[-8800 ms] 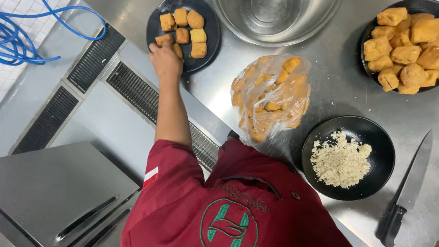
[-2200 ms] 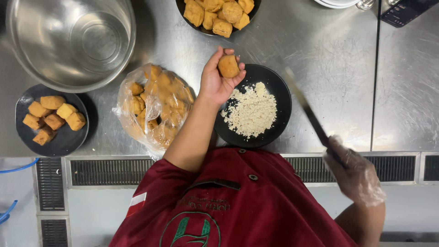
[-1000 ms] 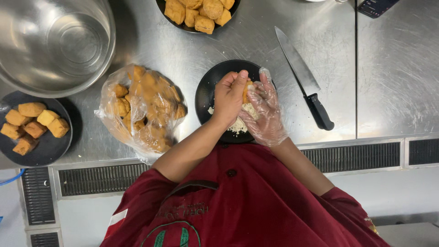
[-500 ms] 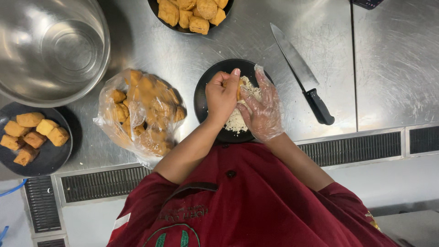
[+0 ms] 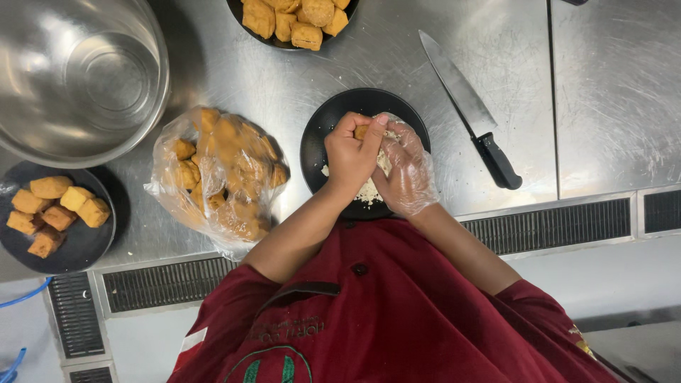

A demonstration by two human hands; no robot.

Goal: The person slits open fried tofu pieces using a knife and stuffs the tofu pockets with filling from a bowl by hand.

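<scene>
My bare left hand (image 5: pixel 350 152) grips a fried tofu piece (image 5: pixel 362 132) over a black plate (image 5: pixel 319 131) that holds crumbly white filling (image 5: pixel 367 191). My right hand (image 5: pixel 406 174), in a clear plastic glove, presses its fingertips against the same piece from the right. Both hands meet above the plate's middle and hide most of the filling and most of the tofu piece.
A black-handled knife (image 5: pixel 468 106) lies on the steel counter to the plate's right. A clear bag of fried tofu (image 5: pixel 220 177) sits to its left. Further left are a steel bowl (image 5: pixel 78 71) and a dark plate of tofu cubes (image 5: pixel 78 245). Another tofu plate (image 5: pixel 291 18) stands at the top.
The knife has been put down on the counter. My gloved right hand has come to the tofu piece in my left hand, and both hands now work it over the filling plate.
</scene>
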